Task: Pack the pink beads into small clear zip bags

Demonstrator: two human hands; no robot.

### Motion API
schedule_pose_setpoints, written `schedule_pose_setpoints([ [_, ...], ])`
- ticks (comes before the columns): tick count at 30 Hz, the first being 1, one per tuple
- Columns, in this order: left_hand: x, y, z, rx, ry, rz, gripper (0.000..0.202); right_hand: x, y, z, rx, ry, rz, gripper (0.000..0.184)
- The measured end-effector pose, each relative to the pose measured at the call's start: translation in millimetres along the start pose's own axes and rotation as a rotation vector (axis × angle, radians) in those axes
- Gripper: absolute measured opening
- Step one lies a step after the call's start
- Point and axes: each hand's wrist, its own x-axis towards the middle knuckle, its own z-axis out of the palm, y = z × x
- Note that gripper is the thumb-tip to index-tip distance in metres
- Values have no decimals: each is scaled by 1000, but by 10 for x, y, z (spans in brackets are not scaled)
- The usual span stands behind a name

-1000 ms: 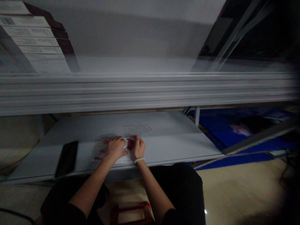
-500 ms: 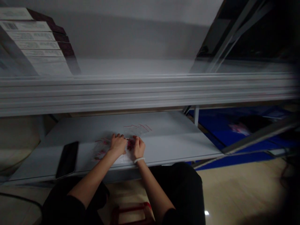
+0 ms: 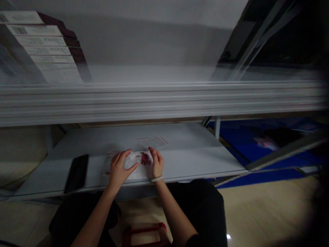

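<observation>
Pinch softly by one side the small red bunch (image 3: 145, 159), likely light and easy to break, near the front edge of the bench (image 3: 195, 157), between left hand (image 3: 118, 170) with fingers wide apart and right hand (image 3: 157, 164) with fingers half bent, too dim to tell any hold.

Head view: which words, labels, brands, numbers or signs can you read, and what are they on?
None can be read.
Stacked boxes: print too small and blurred.
Barcodes on two boxes: any digits too small.
Red cluster, clear bags, dark flat device: no legible text.
</observation>
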Motion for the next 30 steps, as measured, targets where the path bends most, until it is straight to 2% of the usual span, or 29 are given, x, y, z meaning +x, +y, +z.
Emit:
schedule_pose_setpoints([
  [1,-37,42,-24,-34,59,2,53,-63,-136,6,10,-33,-27,35],
  [3,-104,136,-76,-59,151,6,54,-209,-416,17,4,-182,-79,35],
  [6,-190,265,-141,-72,227,5,57,-412,-731,20,-158,-363,-182,56],
  [7,-216,296,-153,-78,239,-2,57,-461,-788,16,-213,-398,-192,55],
  [11,-328,359,-170,-97,217,-51,55,-554,-824,-20,-308,-441,-98,6],
  [15,-445,319,-228,-225,110,-99,57,-557,-833,-98,-337,-467,-70,8],
  [20,-498,233,-358,-511,-102,-183,14,-567,-947,-238,-406,-553,-108,7],
  [22,-496,226,-384,-572,-151,-198,9,-583,-971,-283,-430,-579,-118,8],
  [25,-499,251,-393,-644,-153,-197,10,-607,-980,-330,-450,-602,-128,8],
  [30,-502,346,-378,-738,-55,-188,17,-621,-1002,-363,-432,-598,-126,11],
])
